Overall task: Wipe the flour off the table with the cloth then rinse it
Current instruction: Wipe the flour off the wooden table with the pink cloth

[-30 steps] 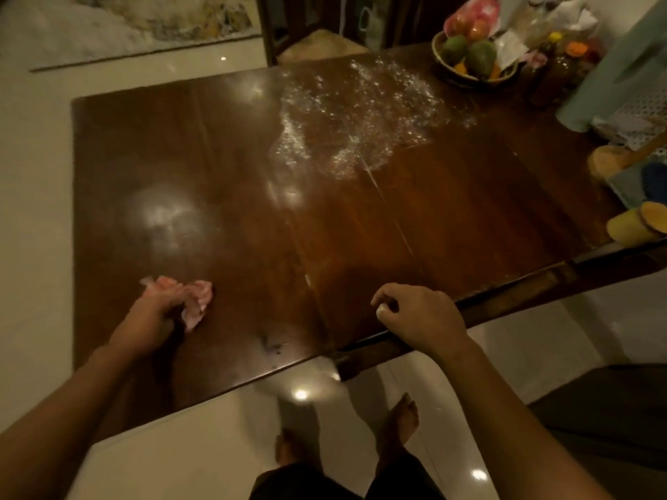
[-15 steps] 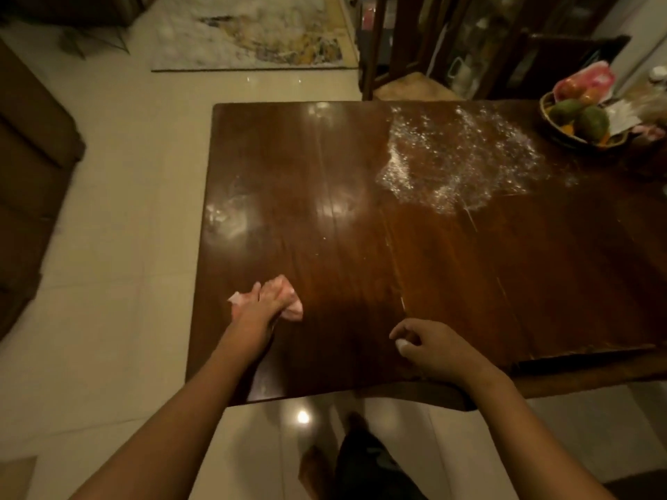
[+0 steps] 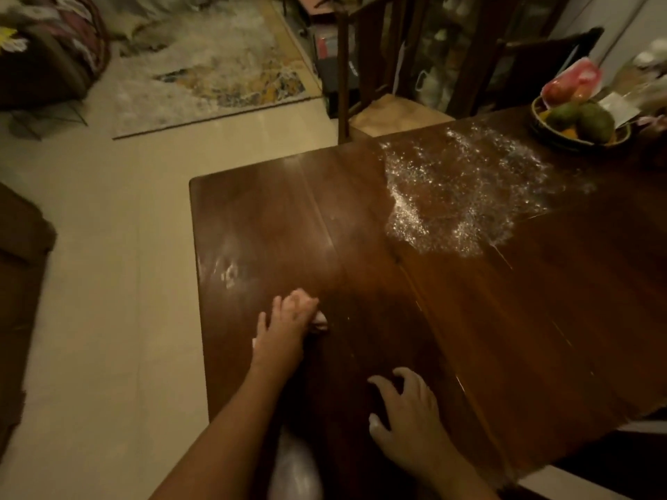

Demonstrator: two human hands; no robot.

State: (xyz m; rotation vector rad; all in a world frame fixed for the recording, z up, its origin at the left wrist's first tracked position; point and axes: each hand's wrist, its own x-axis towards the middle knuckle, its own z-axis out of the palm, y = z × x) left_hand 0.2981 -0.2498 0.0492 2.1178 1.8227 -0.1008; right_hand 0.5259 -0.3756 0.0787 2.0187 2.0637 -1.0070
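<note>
A dark wooden table [image 3: 505, 319] fills the right of the view. White flour [image 3: 451, 196] is scattered over its far middle part. My left hand [image 3: 285, 328] lies on a crumpled pink cloth [image 3: 319, 321] near the table's left front, fingers curled over it; only a small edge of the cloth shows. My right hand [image 3: 408, 409] hovers low over the table's near edge with fingers spread and loosely bent, holding nothing. A faint pale smear [image 3: 231, 276] marks the wood left of the cloth.
A fruit bowl [image 3: 577, 128] with mangoes and a red bag stands at the far right corner. A wooden chair [image 3: 382, 102] stands behind the table. A patterned rug [image 3: 216, 74] lies on the tiled floor at the back left, a dark sofa [image 3: 21, 283] at the left.
My left hand has slid the cloth forward and to the right along the table. My right hand has let go of the table edge and opened. The view has swung left.
</note>
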